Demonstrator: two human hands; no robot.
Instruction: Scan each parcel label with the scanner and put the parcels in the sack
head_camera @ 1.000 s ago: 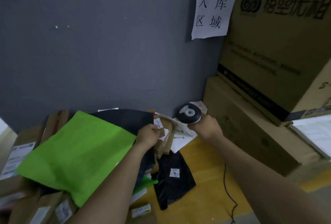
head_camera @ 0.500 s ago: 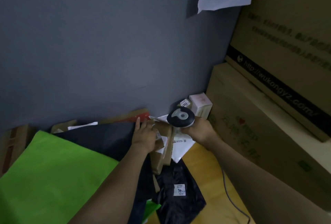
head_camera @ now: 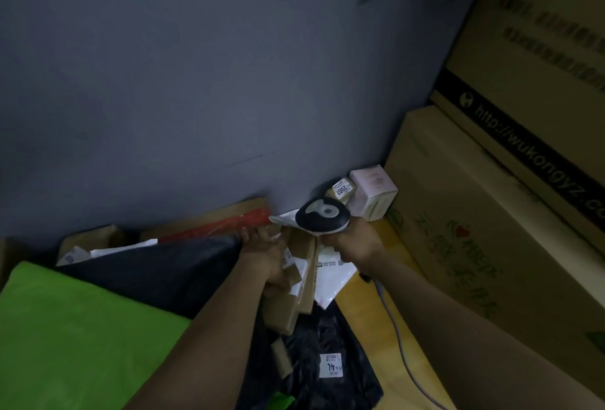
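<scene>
Grey wall (head_camera: 163,82) filled the back of the view. Stacked brown cartons (head_camera: 491,229) stood along the right edge of the counter (head_camera: 363,311).

A green bag (head_camera: 82,344) lay at the near left. A black sack (head_camera: 157,272) was spread behind it, its corner reaching up to the left hand (head_camera: 266,254).

A box with a red stripe (head_camera: 222,226) leaned against the wall behind the sack. A black poly parcel (head_camera: 327,334) lay flat at the near middle, with its white label (head_camera: 330,365) facing up.

A flat brown cardboard parcel (head_camera: 307,291) stood tilted at the centre, overlapping a white mailer (head_camera: 330,278). The left hand gripped the parcel's upper end with curled fingers. The sack's corner touched the knuckles, but I could not tell whether the hand pinched it too.

The right hand (head_camera: 357,242) was wrapped tight round the scanner's handle. The scanner (head_camera: 322,214) was held just above the parcel's top edge, its rounded black-and-white back toward the camera. Its grey cable (head_camera: 397,341) trailed toward the near right.

A pale pink box (head_camera: 373,190) sat in the far corner against the cartons. A small item labelled 2007 (head_camera: 342,187) sat just beside it.
</scene>
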